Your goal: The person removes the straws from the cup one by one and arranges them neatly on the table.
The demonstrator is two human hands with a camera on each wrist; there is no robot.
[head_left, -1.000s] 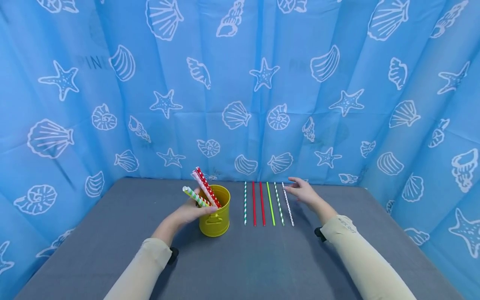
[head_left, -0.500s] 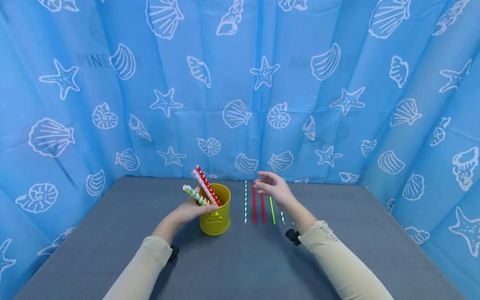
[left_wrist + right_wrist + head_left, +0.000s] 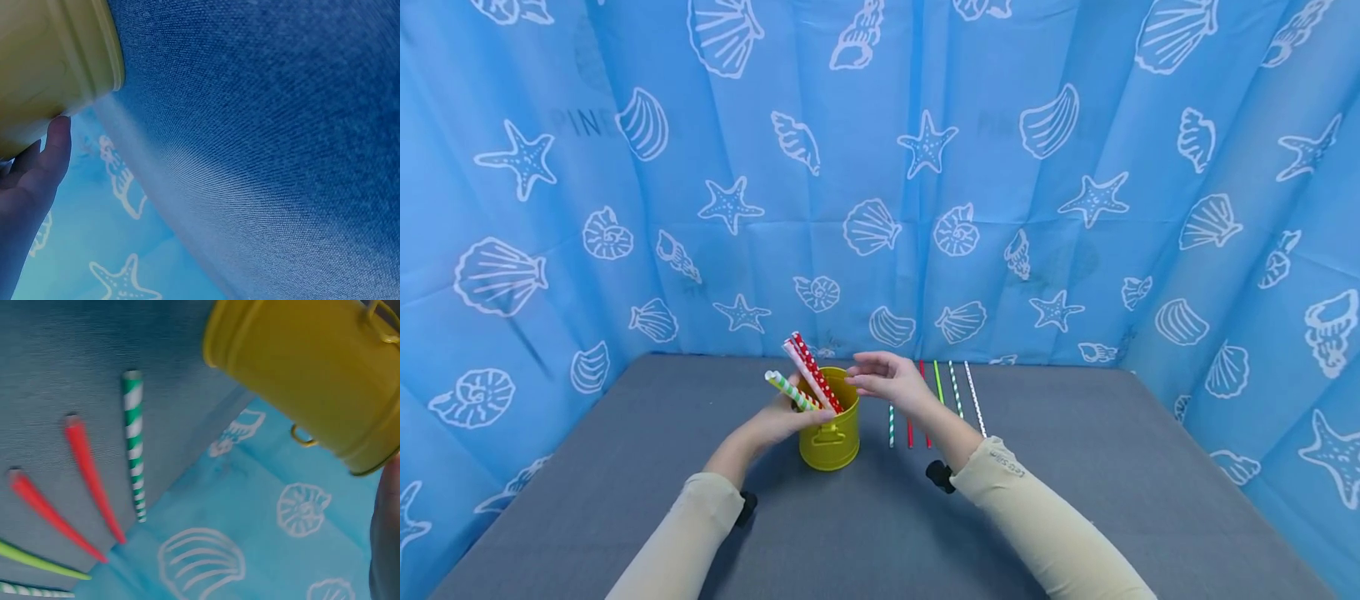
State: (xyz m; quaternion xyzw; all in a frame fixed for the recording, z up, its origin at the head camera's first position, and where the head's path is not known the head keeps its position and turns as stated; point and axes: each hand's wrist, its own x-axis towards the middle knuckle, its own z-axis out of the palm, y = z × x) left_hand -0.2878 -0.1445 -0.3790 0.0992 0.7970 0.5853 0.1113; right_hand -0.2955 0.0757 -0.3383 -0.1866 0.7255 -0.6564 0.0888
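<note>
While the left hand [image 3: 775,423] is gripping the yellow bucket [image 3: 831,452] from its left, thumb across the front, the bucket is standing on the gray table [image 3: 857,542]. Green-striped straws [image 3: 788,388], pale pink straws [image 3: 809,376] and red dotted straws [image 3: 816,367] are leaning left out of it. Right hand [image 3: 895,383] is hovering at the bucket's right rim, fingers loose; can't tell if it's touching. It is partly hiding a row lying roughly parallel: teal-striped straw [image 3: 891,427] nearest the bucket, two red straws [image 3: 911,435], lime straw [image 3: 938,382], another striped straw [image 3: 956,389], white patterned straw [image 3: 974,398]. Blue shell-print curtain [image 3: 820,250] is hanging behind.
</note>
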